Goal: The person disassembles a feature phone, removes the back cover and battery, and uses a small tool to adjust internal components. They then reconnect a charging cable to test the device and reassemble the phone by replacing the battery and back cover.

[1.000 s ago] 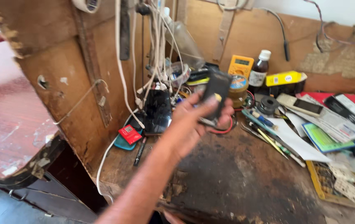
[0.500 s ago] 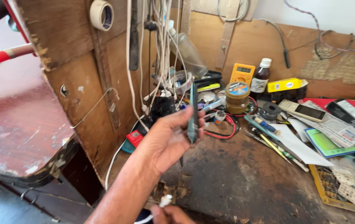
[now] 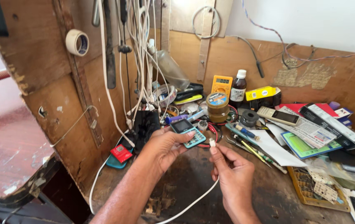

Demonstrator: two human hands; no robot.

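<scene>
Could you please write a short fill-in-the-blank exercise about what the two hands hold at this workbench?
1. The left hand holds a small ____ with a keypad.
2. The right hand pinches the plug of a ____ cable.
3. A roll of tape hangs on the ____ board to the left.

Missing words: phone; white; wooden

Teal keypad phone (image 3: pixel 188 132), white cable (image 3: pixel 194 201), seemingly yellow multimeter (image 3: pixel 222 85).
</scene>
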